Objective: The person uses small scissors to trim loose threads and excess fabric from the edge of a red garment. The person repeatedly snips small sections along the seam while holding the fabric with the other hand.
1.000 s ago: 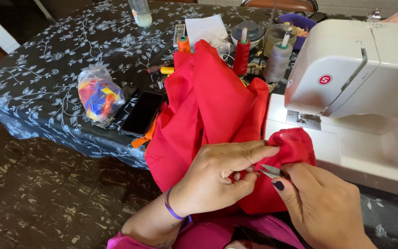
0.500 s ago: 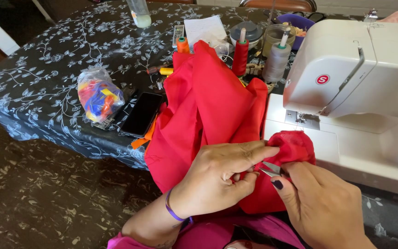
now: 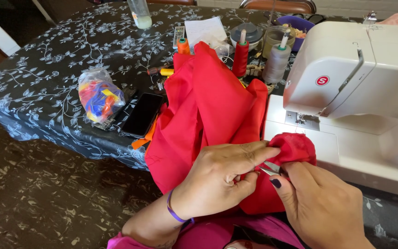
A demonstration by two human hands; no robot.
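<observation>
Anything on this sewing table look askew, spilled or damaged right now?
Nothing looks spilled or damaged. The red fabric is bunched and hangs over the table edge. The left hand and right hand pinch it around a small metal tool. A phone lies close to that edge, partly under the cloth.

**Counted on the sewing bench**

Two hands: one left hand (image 3: 217, 177) and one right hand (image 3: 321, 207). One bunched piece of red fabric (image 3: 208, 106). One white sewing machine (image 3: 360, 87). Three upright thread spools: one orange (image 3: 183, 46), one red (image 3: 241, 57), one grey (image 3: 276, 62). One black smartphone (image 3: 142, 114). One clear plastic bag of multicoloured scraps (image 3: 98, 96). One small pair of metal snips (image 3: 269, 169) (mostly hidden). One purple bowl (image 3: 295, 23).
</observation>
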